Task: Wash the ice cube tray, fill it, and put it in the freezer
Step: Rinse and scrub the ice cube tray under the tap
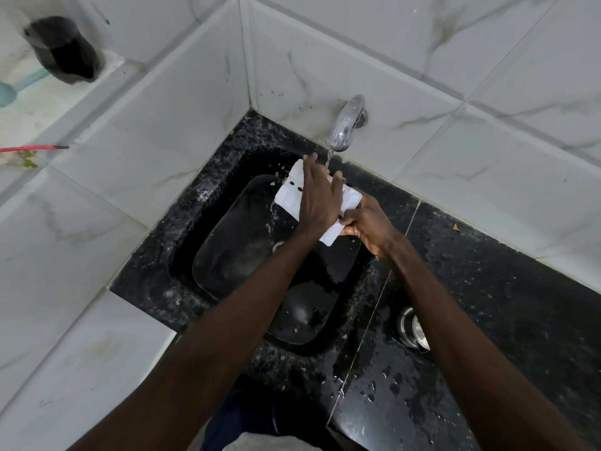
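Head view: left hand (317, 200), right hand (367, 226) on one tray (288, 192)

Wet black granite counter (520, 304), sunken sink (224, 242), 1 steel cup (412, 327) just beside it

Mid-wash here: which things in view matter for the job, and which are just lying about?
In use: ice cube tray, tap, sink, left hand flat on it, right hand holding its end.
Lying about: steel vessel, dark cup, red cable.
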